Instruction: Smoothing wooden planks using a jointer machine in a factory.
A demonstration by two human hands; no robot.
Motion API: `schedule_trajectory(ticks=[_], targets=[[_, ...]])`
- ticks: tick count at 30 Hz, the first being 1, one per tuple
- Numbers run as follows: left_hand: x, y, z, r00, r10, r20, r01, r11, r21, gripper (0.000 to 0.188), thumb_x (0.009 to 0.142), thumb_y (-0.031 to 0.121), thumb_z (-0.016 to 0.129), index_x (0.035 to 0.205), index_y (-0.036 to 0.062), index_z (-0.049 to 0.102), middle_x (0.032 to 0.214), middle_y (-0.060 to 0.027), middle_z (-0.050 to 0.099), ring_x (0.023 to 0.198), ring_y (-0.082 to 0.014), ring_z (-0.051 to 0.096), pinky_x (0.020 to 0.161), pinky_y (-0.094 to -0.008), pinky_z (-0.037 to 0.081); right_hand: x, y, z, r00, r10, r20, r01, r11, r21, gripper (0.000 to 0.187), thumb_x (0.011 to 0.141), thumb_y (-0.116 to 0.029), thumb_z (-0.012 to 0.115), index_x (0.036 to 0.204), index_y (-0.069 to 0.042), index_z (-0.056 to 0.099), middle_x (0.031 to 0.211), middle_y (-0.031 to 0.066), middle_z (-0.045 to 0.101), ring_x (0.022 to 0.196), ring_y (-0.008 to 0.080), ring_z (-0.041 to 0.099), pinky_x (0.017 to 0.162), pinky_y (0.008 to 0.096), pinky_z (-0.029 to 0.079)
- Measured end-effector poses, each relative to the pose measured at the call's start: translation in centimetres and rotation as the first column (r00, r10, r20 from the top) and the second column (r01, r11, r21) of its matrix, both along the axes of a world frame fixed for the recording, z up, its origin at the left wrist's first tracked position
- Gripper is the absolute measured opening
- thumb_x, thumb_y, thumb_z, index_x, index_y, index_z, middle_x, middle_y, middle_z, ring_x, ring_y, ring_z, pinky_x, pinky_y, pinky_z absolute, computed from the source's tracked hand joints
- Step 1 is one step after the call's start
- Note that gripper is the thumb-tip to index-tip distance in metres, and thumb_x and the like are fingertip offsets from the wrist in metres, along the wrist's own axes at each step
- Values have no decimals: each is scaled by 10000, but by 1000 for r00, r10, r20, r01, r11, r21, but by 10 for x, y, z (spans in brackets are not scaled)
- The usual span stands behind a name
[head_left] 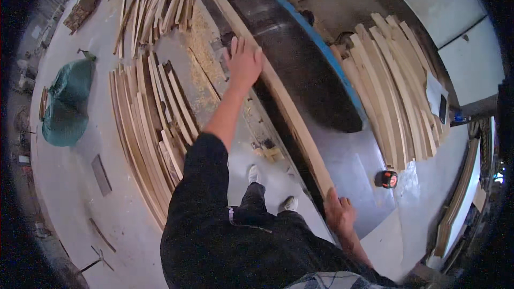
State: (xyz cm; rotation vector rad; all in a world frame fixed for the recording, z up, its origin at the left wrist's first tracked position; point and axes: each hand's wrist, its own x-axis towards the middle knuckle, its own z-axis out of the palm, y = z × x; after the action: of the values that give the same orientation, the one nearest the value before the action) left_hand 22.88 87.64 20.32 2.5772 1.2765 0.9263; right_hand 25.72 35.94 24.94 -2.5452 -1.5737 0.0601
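Note:
A long pale wooden board lies lengthwise along a dark machine bed with a blue edge. It runs from the top of the view down towards me. My left hand rests on the board's far part with its fingers stretched out, the arm reaching forward. Low on the right, my right hand is closed round the board's near end, thumb on top. Its fingers are partly hidden.
Stacked boards lie on the floor at left, and another stack is at right, with a phone on it. A red-black tape measure sits on the grey surface. Wood shavings and a green sack are on the floor.

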Motion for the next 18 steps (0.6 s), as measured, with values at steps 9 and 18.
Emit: schedule_trajectory(ticks=[9,18], targets=[[-213,-160,-140,978,113,173,-28,901,-432,264,867,135,574,1083,-14,602,972,-215,635,874,-428,591,772,-521,442,46,290,-25,996,85,17,-86,977,197,516,846,-242,631,1348,-180,528,850,169,564,746,356,600,619,469,494],[-329,-233,-193,964,213,-160,-258,595,-761,370,931,236,489,1141,-51,590,1106,-270,626,1036,-424,600,909,-462,472,72,559,-27,989,132,64,-138,985,107,479,889,-314,550,1329,-157,445,954,203,598,844,399,642,702,504,520]])
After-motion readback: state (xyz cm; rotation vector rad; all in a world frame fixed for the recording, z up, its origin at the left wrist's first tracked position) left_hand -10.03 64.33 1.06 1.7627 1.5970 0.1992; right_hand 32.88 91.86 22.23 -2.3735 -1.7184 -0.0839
